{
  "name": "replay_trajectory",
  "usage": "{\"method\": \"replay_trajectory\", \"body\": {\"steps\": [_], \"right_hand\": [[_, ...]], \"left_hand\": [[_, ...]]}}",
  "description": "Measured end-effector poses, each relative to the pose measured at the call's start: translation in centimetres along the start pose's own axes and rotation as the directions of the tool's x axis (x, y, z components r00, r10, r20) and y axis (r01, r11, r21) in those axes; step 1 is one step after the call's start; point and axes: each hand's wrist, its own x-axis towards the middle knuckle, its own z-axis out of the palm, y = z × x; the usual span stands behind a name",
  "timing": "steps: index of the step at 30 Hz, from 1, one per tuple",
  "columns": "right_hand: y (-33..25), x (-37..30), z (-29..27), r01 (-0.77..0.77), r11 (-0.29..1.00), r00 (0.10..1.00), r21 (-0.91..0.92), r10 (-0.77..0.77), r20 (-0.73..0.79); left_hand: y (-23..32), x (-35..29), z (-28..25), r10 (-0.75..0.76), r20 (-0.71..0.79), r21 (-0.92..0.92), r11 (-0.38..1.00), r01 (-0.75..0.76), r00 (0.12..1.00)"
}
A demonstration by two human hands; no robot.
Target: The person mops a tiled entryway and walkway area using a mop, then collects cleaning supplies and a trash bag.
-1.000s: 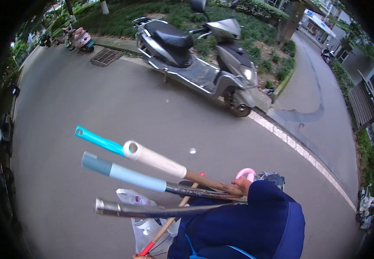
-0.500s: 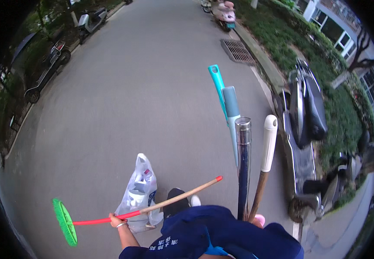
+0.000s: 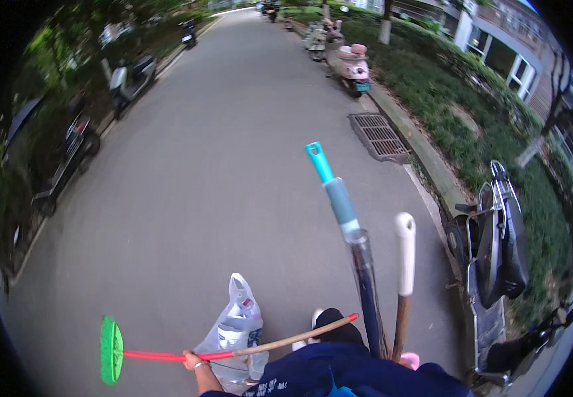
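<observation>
My left hand point(image 3: 194, 360), with a bracelet at the wrist, is closed round the red part of a broom point(image 3: 286, 341). Its green bristle head point(image 3: 111, 351) points out to the left, and its wooden end crosses in front of my body. Against that handle hangs a white translucent plastic bag point(image 3: 237, 324) with white containers inside; whether my fingers also hold it is hidden. On my right rise a teal-and-grey handle point(image 3: 338, 202), a dark pole with a clear-looking sleeve point(image 3: 364, 278) and a white-tipped wooden handle point(image 3: 405, 264). My right hand point(image 3: 403, 361) shows only slightly at their base, beside something pink point(image 3: 411, 359).
A paved road point(image 3: 200, 165) runs ahead. Along the right kerb are a drain grate point(image 3: 379, 135), a black scooter point(image 3: 498, 245) and a pink scooter point(image 3: 352, 66). More scooters point(image 3: 131, 79) line the left edge. Grass point(image 3: 445, 112) borders the right side.
The view has tilted up, showing more road ahead. The broom, bag and handles sit lower in the picture, and the teal and grey handles have swung closer into line. Both hands keep their loads.
</observation>
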Motion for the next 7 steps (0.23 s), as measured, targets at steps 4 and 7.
{"method": "replay_trajectory", "body": {"steps": [4, 7], "right_hand": [[-3.7, 12.9, 5.3, -0.704, 0.576, 0.707, -0.416, 0.618, -0.343], [-5.8, 22.0, 8.6, -0.766, 0.484, 0.638, -0.423, 0.654, -0.406]], "left_hand": [[1.0, 0.8, 12.7, -0.018, 0.012, -0.016, 1.0, 0.018, 1.0], [1.0, 6.4, 22.2, -0.036, 0.045, 0.207, 0.978, 0.026, 0.998]]}}
